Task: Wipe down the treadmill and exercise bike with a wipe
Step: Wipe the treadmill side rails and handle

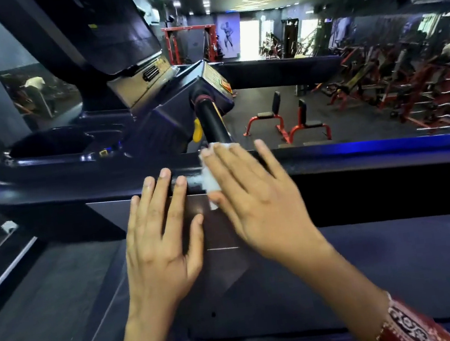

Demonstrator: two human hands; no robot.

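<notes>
**Treadmill front rail: wipe under the right hand, both hands flat**

The person faces the treadmill [153, 116] from the belt side. A dark crossbar [359, 152] runs left to right across the view, with the console [119, 27] tilted above it at upper left.

The right hand [256, 203] lies on the crossbar near its middle. Its fingers are straight and spread, and they press a white wipe [210, 180] flat against the bar. The wipe shows at the fingertips and along the hand's left edge. It sits just below the lower end of a black handgrip [213, 123]. The hand is slightly blurred.

The left hand [161, 236] lies just beside the right, apart from it and holding nothing. Its fingers are straight, with the tips on the crossbar's near edge and the palm over the grey panel below.

A red patterned sleeve [407, 323] covers the right forearm. A dark recessed tray [51, 144] sits left of the console. Two red-framed benches [286, 122] stand on the gym floor beyond the bar.
</notes>
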